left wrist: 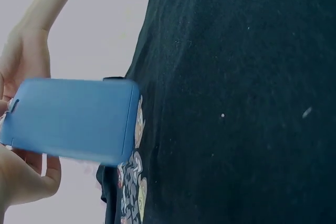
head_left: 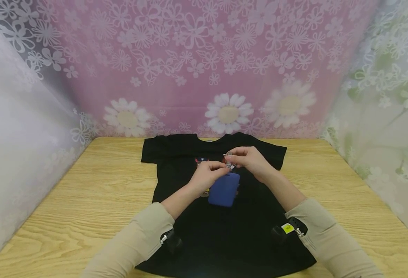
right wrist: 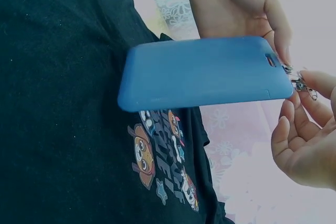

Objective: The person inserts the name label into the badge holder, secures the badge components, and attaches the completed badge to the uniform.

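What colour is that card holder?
The card holder is blue, clearest in the right wrist view.

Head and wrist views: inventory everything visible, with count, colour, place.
Table: 1, light wood-grain, centre
T-shirt: 1, black, cartoon-printed, spread on table
Card holder: 1, blue, held above T-shirt
Metal fastener: count of pieces unclear, silver, at holder's slotted end
Back cloth: 1, pink floral, behind table
Side cloths: 2, pale floral, left and right
Wrist cameras: 2, black, one per wrist
Sleeves: 2, beige, on forearms
Left hand: 1, bare, pinching fastener
Right hand: 1, bare, pinching fastener
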The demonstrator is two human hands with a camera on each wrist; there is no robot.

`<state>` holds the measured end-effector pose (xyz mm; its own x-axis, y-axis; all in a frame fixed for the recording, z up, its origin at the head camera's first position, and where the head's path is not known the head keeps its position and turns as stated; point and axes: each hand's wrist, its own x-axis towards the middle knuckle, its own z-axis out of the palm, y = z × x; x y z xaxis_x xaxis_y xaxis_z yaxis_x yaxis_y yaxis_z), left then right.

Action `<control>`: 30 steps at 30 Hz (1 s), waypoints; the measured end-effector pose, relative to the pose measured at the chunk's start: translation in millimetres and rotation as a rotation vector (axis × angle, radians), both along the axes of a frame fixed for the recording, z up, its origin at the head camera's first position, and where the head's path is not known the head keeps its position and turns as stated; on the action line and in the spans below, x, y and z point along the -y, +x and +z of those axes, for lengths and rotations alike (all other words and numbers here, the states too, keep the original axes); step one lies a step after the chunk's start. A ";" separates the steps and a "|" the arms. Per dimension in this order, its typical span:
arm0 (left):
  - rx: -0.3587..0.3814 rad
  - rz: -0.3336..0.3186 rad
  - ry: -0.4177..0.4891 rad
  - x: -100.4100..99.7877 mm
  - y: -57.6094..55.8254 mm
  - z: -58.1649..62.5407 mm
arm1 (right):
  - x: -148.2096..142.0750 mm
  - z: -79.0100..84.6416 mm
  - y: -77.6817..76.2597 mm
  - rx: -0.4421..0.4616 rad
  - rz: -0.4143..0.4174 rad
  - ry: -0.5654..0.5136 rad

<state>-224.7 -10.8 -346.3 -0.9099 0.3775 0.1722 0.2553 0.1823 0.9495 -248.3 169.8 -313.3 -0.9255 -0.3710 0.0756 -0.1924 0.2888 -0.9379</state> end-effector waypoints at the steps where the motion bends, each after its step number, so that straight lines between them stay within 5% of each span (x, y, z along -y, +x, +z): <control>1: -0.001 0.006 0.007 -0.9 0.0 0.3 | 0.1 0.2 0.0 0.000 -0.004 -0.003; 9: -0.037 0.075 -0.003 -5.2 -0.1 1.2 | 0.9 0.7 -0.2 -0.004 -0.017 0.013; 30: -0.173 0.104 0.007 -5.6 1.9 -0.7 | -2.6 -1.8 1.8 -0.004 0.000 -0.033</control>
